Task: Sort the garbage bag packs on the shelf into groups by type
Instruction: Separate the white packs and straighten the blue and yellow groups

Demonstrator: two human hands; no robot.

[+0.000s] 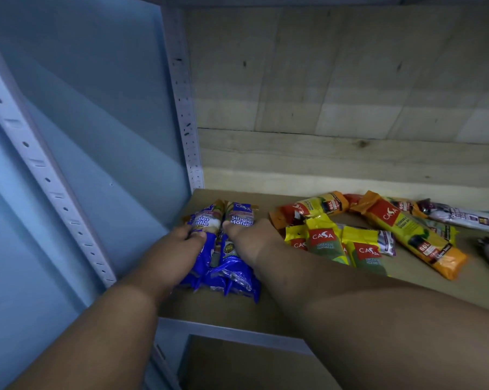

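Two blue "Singlet Handle" packs lie side by side at the left end of the brown shelf board. My left hand rests on the left blue pack, fingers curled around its side. My right hand presses on the right blue pack, thumb on its label. Several small yellow-green Casa packs sit just right of my right hand. Two longer orange Casa packs lie behind and to the right of them. White-purple packs lie at the far right.
A perforated grey metal upright stands at the shelf's back left corner, another at the front left. Wooden boards form the back wall. A pale blue wall is on the left. The shelf's metal front edge runs below my forearms.
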